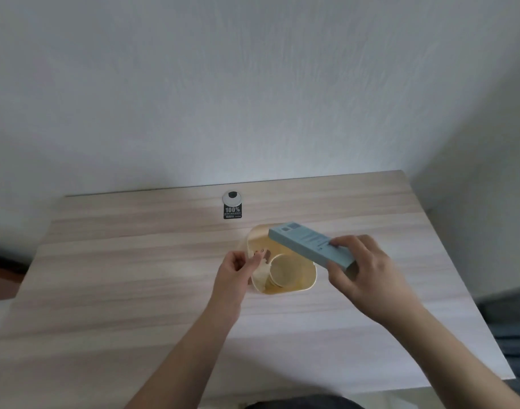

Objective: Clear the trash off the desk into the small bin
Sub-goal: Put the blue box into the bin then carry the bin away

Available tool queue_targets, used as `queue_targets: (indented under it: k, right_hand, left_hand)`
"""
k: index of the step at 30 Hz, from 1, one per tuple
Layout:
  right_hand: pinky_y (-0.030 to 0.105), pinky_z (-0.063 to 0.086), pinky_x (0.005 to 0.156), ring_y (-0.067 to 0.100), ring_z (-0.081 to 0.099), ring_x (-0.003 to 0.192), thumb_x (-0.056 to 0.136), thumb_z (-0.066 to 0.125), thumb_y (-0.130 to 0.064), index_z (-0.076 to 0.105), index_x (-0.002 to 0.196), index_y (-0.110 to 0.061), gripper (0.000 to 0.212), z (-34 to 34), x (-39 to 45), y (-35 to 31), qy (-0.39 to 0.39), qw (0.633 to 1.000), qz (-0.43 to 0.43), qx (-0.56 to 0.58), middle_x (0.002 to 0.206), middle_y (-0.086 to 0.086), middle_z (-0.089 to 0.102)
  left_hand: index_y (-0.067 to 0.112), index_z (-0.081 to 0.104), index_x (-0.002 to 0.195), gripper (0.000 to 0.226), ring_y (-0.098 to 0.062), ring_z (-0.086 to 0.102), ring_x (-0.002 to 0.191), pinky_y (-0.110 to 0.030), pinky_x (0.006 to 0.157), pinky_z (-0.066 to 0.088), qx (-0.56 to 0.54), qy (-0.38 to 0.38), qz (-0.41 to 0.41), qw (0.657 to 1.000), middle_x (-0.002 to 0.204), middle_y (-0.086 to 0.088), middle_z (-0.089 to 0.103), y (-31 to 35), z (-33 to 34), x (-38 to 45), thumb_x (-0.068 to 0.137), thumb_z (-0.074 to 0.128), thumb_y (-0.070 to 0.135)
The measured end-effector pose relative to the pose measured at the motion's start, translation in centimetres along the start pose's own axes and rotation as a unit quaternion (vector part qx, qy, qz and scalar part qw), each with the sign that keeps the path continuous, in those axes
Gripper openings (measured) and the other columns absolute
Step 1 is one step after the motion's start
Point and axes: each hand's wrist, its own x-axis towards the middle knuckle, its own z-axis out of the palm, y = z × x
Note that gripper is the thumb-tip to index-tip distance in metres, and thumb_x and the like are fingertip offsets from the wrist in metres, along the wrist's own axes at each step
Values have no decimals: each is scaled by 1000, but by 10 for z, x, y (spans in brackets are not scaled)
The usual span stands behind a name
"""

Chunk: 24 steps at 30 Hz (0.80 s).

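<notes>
A small cream-yellow bin (307,283) stands on the wooden desk (134,276), near its middle. Inside it lies a pale paper cup (285,271) on its side, with some crumpled paper beside it. My right hand (362,270) grips a long light-blue carton (309,246) by its near end and holds it tilted across the bin's right rim, its far end over the opening. My left hand (238,268) rests at the bin's left rim, fingers loosely curled against the edge, holding nothing that I can make out.
A round grey cable grommet (232,197) sits near the desk's back edge, with a black "100%" sticker (232,212) just in front of it. A white wall rises behind the desk. Beyond the right edge lies dark blue-grey fabric (512,335).
</notes>
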Motion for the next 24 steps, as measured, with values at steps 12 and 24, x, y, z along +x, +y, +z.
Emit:
queue_targets:
  k: [12,24]
  right_hand:
    - [29,39,71,27,56,89,80,52,-46,53,119,-22,46,74,-19,-60,-75,992,82,-66,103,5,52]
    - [24,41,82,22,50,109,88,60,-38,61,115,-16,35,88,-43,-87,34,999,-12,-10,115,1,54]
  left_hand:
    - [9,60,87,26,-18,55,69,-36,67,46,35,-34,48,998,74,-1,58,-13,-36,-46,80,80,23]
    - [9,58,89,16,-11,61,62,-24,56,48,-16,-67,3,998,76,-2,62,-19,-68,-60,85,73,15]
